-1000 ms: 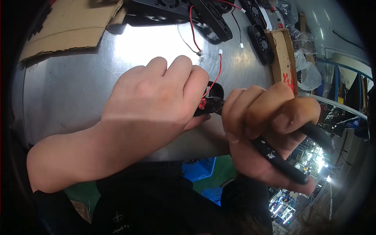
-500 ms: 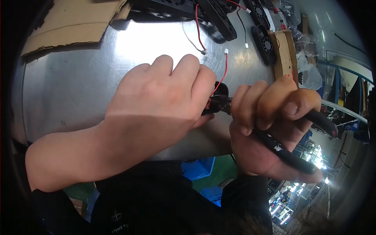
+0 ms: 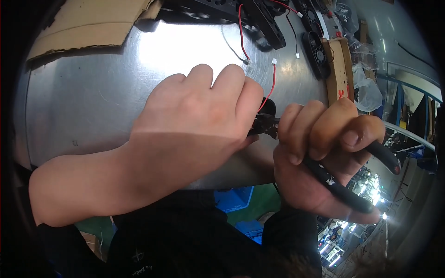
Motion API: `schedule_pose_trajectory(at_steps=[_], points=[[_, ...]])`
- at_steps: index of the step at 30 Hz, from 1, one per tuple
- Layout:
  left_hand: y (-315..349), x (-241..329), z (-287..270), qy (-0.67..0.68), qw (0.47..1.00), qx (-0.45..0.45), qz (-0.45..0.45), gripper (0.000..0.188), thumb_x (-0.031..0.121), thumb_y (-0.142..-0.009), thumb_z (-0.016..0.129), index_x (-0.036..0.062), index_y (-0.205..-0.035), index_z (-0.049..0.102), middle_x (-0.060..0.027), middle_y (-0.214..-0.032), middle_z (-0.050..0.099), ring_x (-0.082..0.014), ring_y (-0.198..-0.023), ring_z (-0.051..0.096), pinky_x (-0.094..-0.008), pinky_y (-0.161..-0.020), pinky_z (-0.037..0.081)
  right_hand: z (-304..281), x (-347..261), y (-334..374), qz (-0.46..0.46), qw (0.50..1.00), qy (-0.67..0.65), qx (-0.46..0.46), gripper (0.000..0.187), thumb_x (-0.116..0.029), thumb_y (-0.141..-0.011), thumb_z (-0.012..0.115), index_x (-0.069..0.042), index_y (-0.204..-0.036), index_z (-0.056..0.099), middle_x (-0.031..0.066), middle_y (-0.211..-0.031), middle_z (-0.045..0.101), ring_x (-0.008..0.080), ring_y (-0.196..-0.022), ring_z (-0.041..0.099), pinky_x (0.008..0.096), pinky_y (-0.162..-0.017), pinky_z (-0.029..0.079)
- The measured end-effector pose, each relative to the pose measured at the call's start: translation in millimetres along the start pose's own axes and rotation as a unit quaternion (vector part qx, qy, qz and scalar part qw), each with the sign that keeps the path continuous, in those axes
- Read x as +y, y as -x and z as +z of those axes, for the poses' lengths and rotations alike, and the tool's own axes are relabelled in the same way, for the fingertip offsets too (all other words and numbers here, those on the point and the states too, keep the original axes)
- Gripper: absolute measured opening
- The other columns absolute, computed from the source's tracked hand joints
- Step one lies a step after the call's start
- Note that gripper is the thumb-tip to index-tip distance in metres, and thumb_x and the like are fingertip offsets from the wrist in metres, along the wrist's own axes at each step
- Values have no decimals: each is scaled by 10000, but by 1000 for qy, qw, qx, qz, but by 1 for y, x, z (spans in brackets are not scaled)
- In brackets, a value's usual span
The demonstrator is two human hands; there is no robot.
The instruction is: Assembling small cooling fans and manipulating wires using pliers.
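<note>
My left hand [image 3: 199, 111] is closed, back of the hand up, around a black plastic part [image 3: 267, 106] that mostly hides behind its fingers. From that part a thin red wire [image 3: 274, 83] rises to a small white plug. My right hand [image 3: 320, 139] grips hand pliers [image 3: 345, 192] with black-coated handles, palm side partly showing. The dark metal jaws reach left to the black part, right beside my left fingertips. What lies between the jaws cannot be made out.
Black fan units [image 3: 316, 54] with red and black leads lie at the back of the metal table [image 3: 83, 106]. Cardboard [image 3: 88, 28] covers its far left, and an open cardboard box [image 3: 339, 69] stands at the right. Below the front edge is a blue crate [image 3: 234, 199].
The whole view has shifted slightly, with the hands and fans appearing further right. The plier handles look slightly closer together and tilted lower. Red wire seen by the jaws is now hidden.
</note>
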State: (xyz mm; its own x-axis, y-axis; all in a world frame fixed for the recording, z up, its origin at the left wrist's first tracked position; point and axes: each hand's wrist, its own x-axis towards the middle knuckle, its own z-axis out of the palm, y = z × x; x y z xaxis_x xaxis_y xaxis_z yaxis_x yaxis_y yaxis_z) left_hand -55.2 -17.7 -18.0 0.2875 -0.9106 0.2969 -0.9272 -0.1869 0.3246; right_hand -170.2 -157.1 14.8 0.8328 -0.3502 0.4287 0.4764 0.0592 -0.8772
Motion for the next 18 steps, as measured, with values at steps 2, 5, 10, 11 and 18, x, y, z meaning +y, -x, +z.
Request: schedule_pose_trajectory(at_steps=[2, 5, 10, 11, 18], points=[[0, 0, -1, 5, 1000, -4, 0, 593, 341, -612, 902, 78, -1056, 611, -51, -915, 537, -204, -774, 588, -339, -622, 476, 1, 1, 0, -5, 1000, 8, 6, 775, -808, -834, 698, -125, -1133, 486, 35, -845, 480, 171, -614, 503, 336, -586, 368], [0, 0, -1, -1, 1000, -19, 0, 605, 333, -613, 902, 73, -1072, 604, -50, -922, 538, -202, -782, 589, -342, -619, 479, 0, 4, 1, -31, 999, 18, -7, 778, -813, -843, 683, -124, -1137, 475, 35, -828, 472, 168, -605, 497, 340, -587, 371], [-2, 1, -7, 38, 996, -79, -6, 638, 297, -651, 899, 39, -1143, 585, -76, -958, 573, -235, -834, 625, -359, -644, 512, 5, 10, 3, -64, 996, 55, -15, 785, -857, -860, 604, -117, -1069, 449, 40, -775, 479, 175, -544, 464, 349, -532, 386], [-1, 1, -5, 36, 996, -79, -8, 638, 297, -651, 899, 39, -1143, 585, -76, -958, 573, -235, -834, 625, -359, -644, 512, 4, 10, 1, -79, 994, 70, -40, 790, -878, -866, 561, -114, -1034, 447, 49, -757, 492, 178, -521, 455, 338, -498, 389], [-1, -3, -2, 109, 988, -103, -41, 579, 273, -738, 865, 22, -1166, 567, -98, -995, 599, -280, -891, 651, -407, -698, 550, 1, 12, 3, -137, 979, 114, -97, 582, -538, -928, 721, 37, -893, 644, 143, -769, 613, 281, -579, 592, 386, -550, 482]])
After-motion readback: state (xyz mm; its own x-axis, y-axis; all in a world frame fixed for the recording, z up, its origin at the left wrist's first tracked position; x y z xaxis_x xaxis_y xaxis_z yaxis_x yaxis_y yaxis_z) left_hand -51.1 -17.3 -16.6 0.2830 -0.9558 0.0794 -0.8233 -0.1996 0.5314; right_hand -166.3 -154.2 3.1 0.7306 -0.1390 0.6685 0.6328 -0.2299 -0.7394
